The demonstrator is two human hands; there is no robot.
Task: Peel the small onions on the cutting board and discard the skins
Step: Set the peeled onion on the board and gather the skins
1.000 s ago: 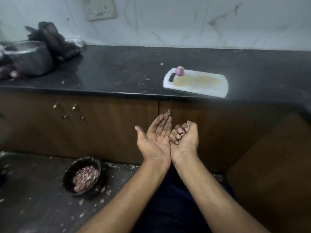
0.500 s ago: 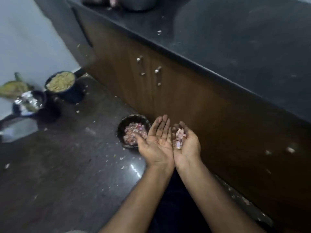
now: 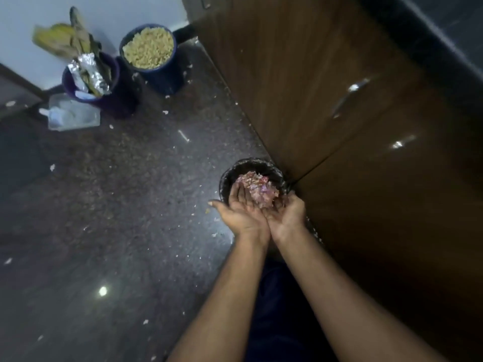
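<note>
Pink onion skins (image 3: 257, 190) heaped beyond cupped left hand (image 3: 241, 211), right hand (image 3: 286, 212).

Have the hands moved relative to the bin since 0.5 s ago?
Yes. The left hand and right hand, cupped side by side, now reach over the bin's near rim, above the skins; earlier they were beside it, toward the cabinet.

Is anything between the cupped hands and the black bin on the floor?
Nothing visible. Left hand and right hand sit cupped at the near rim of the round black bin, already holding pink onion skins.
</note>
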